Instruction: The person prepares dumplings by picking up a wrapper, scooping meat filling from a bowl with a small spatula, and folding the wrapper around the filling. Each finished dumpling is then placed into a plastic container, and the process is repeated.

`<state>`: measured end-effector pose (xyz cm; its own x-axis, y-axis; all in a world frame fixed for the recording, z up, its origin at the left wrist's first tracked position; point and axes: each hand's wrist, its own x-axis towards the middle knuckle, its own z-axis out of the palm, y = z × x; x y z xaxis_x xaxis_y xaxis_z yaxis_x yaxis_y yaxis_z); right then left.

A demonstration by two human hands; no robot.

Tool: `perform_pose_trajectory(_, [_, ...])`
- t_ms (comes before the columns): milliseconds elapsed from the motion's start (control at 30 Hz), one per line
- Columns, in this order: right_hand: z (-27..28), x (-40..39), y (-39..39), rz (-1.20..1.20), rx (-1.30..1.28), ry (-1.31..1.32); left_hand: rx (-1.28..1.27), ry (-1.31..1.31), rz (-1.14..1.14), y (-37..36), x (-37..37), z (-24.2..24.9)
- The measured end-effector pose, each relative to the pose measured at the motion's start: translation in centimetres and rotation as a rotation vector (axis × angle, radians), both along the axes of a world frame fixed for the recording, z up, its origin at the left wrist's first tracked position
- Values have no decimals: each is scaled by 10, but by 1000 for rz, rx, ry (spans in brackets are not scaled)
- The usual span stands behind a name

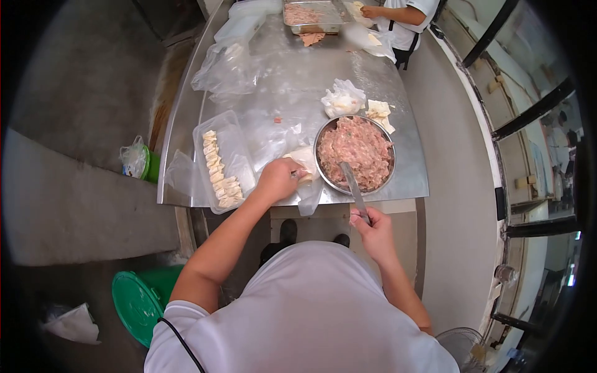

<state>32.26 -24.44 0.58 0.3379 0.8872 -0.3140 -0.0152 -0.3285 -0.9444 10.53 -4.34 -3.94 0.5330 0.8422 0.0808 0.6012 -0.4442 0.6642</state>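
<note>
My right hand [375, 231] grips a flat metal spatula [352, 181], its blade tip resting on the minced meat [356, 149] in a round steel bowl [319, 165] at the table's front edge. Left of the bowl, my left hand [280, 179] is closed, fingertips pinching a pale dumpling wrapper [305, 176]; its fingers partly hide it. More wrappers [301, 154] lie on plastic just beyond that hand. To its left, a clear plastic tray [239, 149] holds a row of folded dumplings [214, 166] along its left side.
Behind the bowl sit a crumpled white plastic bag [343, 98] and loose wrappers [379, 114]. Plastic bags [227, 68] lie at the table's left edge. At the far end are a metal tray of meat [313, 28] and another person's arm [398, 13]. A green bucket [140, 304] stands lower left.
</note>
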Motion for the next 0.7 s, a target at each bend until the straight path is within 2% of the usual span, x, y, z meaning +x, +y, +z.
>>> perform_pose_trajectory(100, [2, 3, -3, -2, -10, -12, -241, -50, 130, 2, 0, 6])
perform_pose_trajectory(200, [2, 7, -2, -28, -2, -9, -238, -157, 261, 15, -12, -19])
perform_pose_trajectory(267, [4, 15, -1, -98, 6, 31, -305, -353, 346, 21, -26, -22])
perform_pose_trajectory(333, [3, 31, -2, -123, 56, -98, -423, -532, 498, 20, -37, -12])
perform_pose_trajectory(367, [3, 40, -2, -135, 79, -163, -594, -768, 507, 18, -40, -5])
perform_pose_trajectory(433, [16, 58, 0, -52, 105, -559, -939, -1241, 513, 9, -43, 25])
perform_pose_trajectory(467, [23, 64, 2, -5, 115, -756, -946, -1245, 493, 7, -43, 28])
perform_pose_trajectory(567, [35, 74, 4, 195, 84, -1085, -995, -1279, 471, 0, -40, 30])
perform_pose_trajectory(700, [27, 60, 27, 371, -28, -1293, -1147, -1411, 508, -10, -28, 24])
